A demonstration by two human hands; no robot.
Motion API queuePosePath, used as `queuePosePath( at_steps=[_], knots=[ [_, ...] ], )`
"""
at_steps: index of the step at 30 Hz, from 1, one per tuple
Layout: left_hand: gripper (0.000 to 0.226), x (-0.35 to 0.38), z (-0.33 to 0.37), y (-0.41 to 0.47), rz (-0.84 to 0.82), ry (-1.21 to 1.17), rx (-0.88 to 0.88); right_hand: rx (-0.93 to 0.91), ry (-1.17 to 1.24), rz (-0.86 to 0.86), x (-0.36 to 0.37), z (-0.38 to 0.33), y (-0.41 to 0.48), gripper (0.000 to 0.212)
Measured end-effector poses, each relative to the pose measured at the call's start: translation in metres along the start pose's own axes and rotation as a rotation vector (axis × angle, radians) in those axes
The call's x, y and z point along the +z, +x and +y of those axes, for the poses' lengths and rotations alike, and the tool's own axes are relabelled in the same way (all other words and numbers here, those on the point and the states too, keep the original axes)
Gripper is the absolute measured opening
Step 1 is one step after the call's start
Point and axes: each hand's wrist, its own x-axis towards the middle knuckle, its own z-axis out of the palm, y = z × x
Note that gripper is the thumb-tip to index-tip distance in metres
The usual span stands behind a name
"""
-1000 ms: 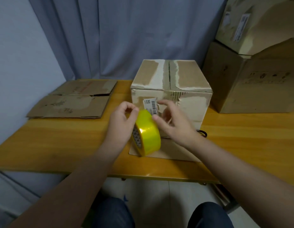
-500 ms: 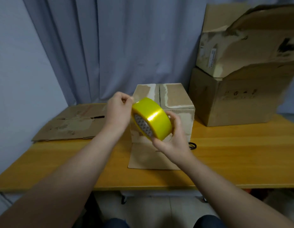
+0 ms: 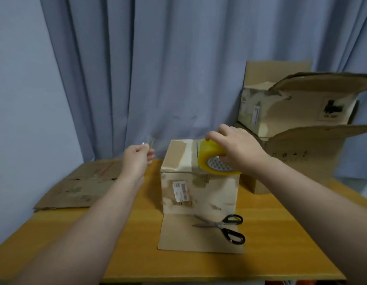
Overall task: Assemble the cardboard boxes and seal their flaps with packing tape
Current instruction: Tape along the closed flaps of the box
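Note:
A small cardboard box (image 3: 199, 192) stands in the middle of the wooden table (image 3: 137, 254), its top flaps folded down and one flap lying flat toward me. My right hand (image 3: 236, 151) grips the yellow tape roll (image 3: 214, 161) over the box's top right. My left hand (image 3: 137, 159) is to the left of the box and pinches the free end of a clear tape strip (image 3: 147, 144), pulled out from the roll across the box top.
Black-handled scissors (image 3: 225, 226) lie on the flat front flap. Flattened cardboard (image 3: 80, 188) lies at the table's left. Two larger boxes (image 3: 301, 140) with open flaps are stacked at the back right. A curtain hangs behind.
My hands have moved apart: the right carried the roll over the box top, the left drew the tape end out to the left. The view has tilted up.

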Motion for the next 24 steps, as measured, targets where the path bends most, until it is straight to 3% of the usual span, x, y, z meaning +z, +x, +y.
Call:
queuePosePath(
  at_steps=[3, 6, 10, 12, 16, 18, 21, 24],
  knots=[
    [0.019, 0.001, -0.008, 0.011, 0.058, -0.182, -0.121, -0.154, -0.134, 0.155, 0.005, 0.004, 0.026, 0.042],
    [0.011, -0.001, -0.027, 0.016, 0.07, -0.248, -0.221, -0.22, -0.223, 0.157, 0.022, 0.0, 0.039, 0.049],
    [0.028, -0.002, -0.055, 0.015, 0.036, -0.333, -0.318, -0.221, -0.287, 0.118, 0.044, -0.011, 0.043, 0.051],
    [0.031, -0.001, -0.062, 0.015, 0.038, -0.366, -0.332, -0.157, -0.153, 0.129, 0.046, -0.003, 0.045, 0.049],
    [0.029, -0.008, -0.075, 0.019, 0.076, -0.4, -0.37, 0.172, 0.442, 0.122, 0.061, 0.018, 0.029, 0.063],
    [0.025, -0.013, -0.082, 0.018, 0.062, -0.347, -0.356, 0.189, 0.614, 0.173, 0.069, 0.015, 0.017, 0.067],
    [0.018, -0.015, -0.086, 0.014, 0.079, -0.301, -0.32, 0.092, 0.39, 0.308, 0.072, 0.007, 0.018, 0.064],
    [0.011, -0.014, -0.084, 0.011, 0.122, -0.286, -0.301, -0.01, 0.177, 0.32, 0.068, 0.002, 0.027, 0.061]
  ],
)
